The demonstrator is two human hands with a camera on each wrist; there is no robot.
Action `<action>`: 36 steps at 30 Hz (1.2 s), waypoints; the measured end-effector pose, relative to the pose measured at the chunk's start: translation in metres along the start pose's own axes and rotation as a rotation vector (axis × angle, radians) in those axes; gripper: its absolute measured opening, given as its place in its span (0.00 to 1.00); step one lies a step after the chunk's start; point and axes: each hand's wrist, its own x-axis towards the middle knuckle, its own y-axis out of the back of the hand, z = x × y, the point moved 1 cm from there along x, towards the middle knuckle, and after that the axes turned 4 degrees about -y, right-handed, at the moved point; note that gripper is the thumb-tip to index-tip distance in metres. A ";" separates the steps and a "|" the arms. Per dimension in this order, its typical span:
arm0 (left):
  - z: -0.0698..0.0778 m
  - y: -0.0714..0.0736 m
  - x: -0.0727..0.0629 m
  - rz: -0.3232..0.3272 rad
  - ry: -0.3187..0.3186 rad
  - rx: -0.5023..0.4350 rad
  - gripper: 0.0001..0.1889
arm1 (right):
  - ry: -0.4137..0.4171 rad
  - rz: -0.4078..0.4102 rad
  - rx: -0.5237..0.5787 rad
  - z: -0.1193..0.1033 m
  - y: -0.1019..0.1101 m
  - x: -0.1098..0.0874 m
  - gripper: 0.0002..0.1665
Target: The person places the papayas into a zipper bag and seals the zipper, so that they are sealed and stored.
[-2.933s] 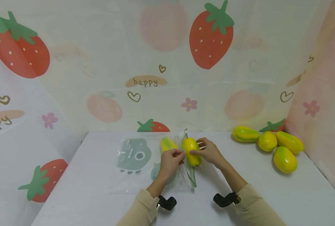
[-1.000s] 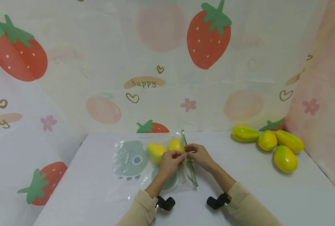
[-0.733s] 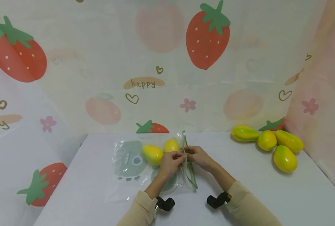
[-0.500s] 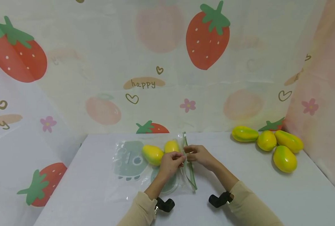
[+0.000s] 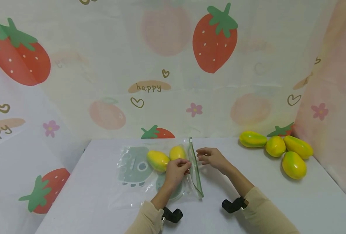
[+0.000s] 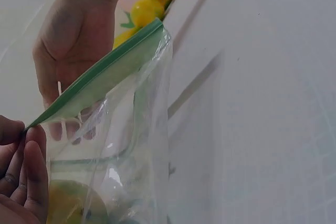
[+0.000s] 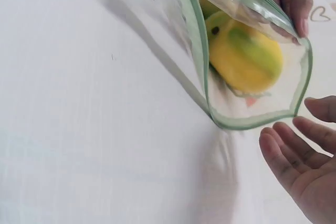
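A clear zip bag (image 5: 133, 164) with a green-edged mouth and a grey-green monster print lies on the table. Two glossy yellow-green fruits, papaya-like, are inside: one (image 5: 157, 160) further in, the other (image 5: 177, 152) nearer the mouth. My left hand (image 5: 174, 174) pinches the mouth's near-side green edge between thumb and fingers. Seen from the right wrist, the bag's green rim (image 7: 231, 125) gapes around a fruit (image 7: 247, 59). My right hand (image 5: 215, 159) is just right of the mouth, fingers loosely extended, holding nothing; the right wrist view shows its fingers (image 7: 278, 150) close to the rim.
At the table's back right, several more yellow-green fruits (image 5: 294, 165) lie in a cluster, touching one another. Behind the white table (image 5: 82, 195) hangs a strawberry-printed cloth (image 5: 214, 42). A black wrist device (image 5: 232, 205) is worn on each arm.
My right hand held a fruit at the bag's mouth, put it inside, let go and has drawn back right. The inner fruit shifted left. My left hand kept its pinch.
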 end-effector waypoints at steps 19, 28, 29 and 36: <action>-0.004 0.003 0.000 0.017 0.111 -0.080 0.11 | -0.034 0.092 -0.168 -0.011 0.053 -0.014 0.24; -0.004 0.007 0.003 -0.011 0.117 -0.056 0.12 | -0.068 0.155 -0.269 -0.014 0.095 -0.037 0.27; -0.005 0.007 0.004 -0.017 0.121 -0.054 0.12 | -0.068 0.171 -0.283 -0.014 0.100 -0.040 0.27; -0.003 0.008 0.003 -0.052 0.139 -0.042 0.12 | -0.091 0.277 -0.414 -0.009 0.138 -0.060 0.30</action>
